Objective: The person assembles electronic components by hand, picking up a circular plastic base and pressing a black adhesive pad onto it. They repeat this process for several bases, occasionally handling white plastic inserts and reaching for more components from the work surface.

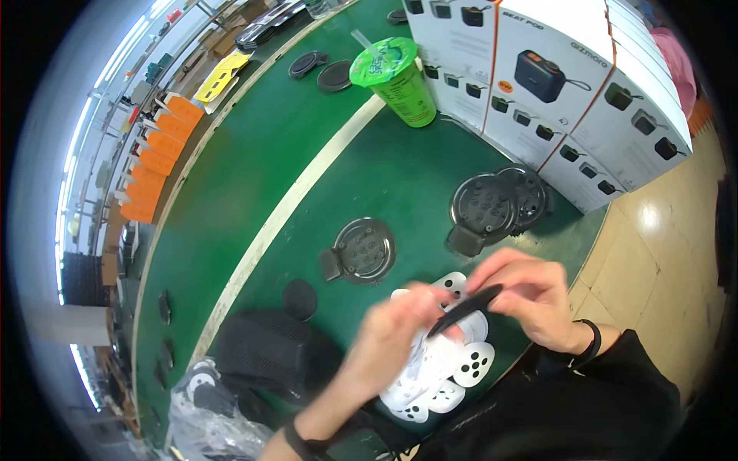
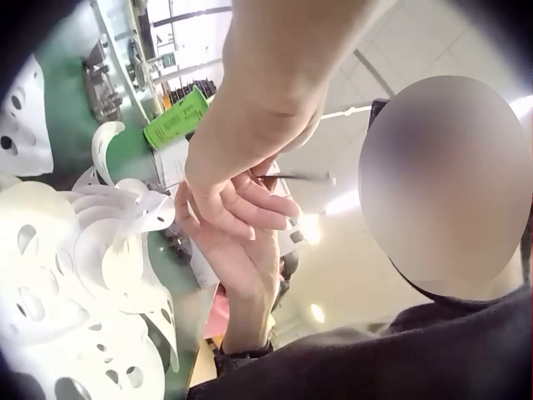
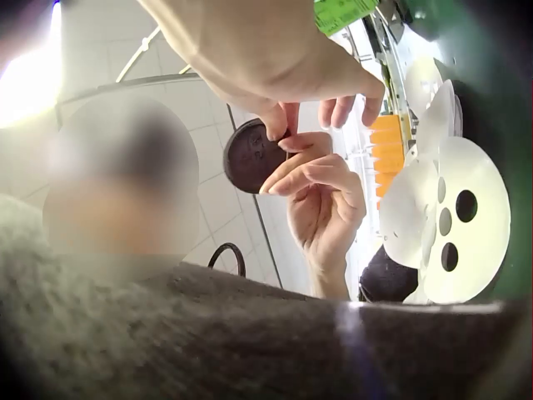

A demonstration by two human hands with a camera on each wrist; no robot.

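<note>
Both hands hold one thin, round black disc (image 1: 467, 309), tilted edge-on above the pile in the head view. My left hand (image 1: 393, 326) pinches its near-left edge, and my right hand (image 1: 534, 296) grips the opposite edge between thumb and fingers. From the right wrist, the disc's dark flat face (image 3: 247, 158) shows faint raised marks. Beneath the hands lies a heap of white die-cut pieces (image 1: 473, 364), rounded and punched with holes. A second black disc (image 1: 300, 300) lies flat on the green table, beside a black mesh-covered housing (image 1: 277, 355).
Round black parts with glossy rims (image 1: 364, 250) lie on the table (image 1: 415, 177), two overlapping at the right (image 1: 484, 206). A green drink cup (image 1: 398, 84) with a straw stands against stacked white product boxes (image 1: 538, 84). Clear plastic bags (image 1: 219, 422) sit at lower left.
</note>
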